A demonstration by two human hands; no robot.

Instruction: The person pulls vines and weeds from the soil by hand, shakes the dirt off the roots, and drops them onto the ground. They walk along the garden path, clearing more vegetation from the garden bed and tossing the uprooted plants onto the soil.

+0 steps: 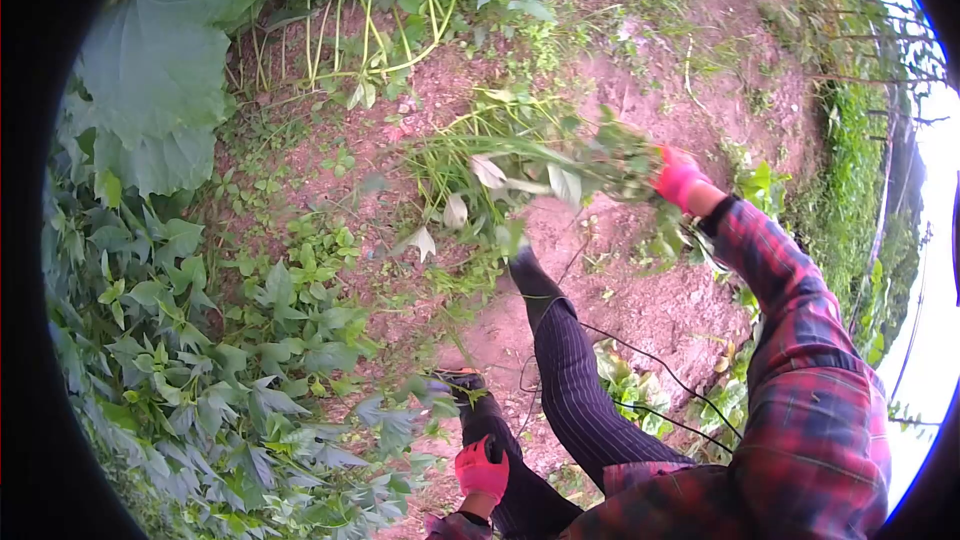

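My right hand (680, 180), in a pink glove, is stretched out and closed round a bunch of leafy green stems (580, 165). The bunch hangs to the left of the hand, partly blurred, over grass and loose leaves, some with pale undersides. Near my knee at the bottom, my left hand (482, 470), also in a pink glove, rests against my dark trouser leg (515, 490). Its fingers are curled, and a dark patch shows beside them; I cannot make out what they hold.
Dense leafy vines (250, 340) cover the left side, with a very large leaf (160, 70) at the upper left. Bare reddish soil (640, 280) lies between my feet and the plants. A thin black cord (665, 365) loops near my striped leg. Posts and sky show at right.
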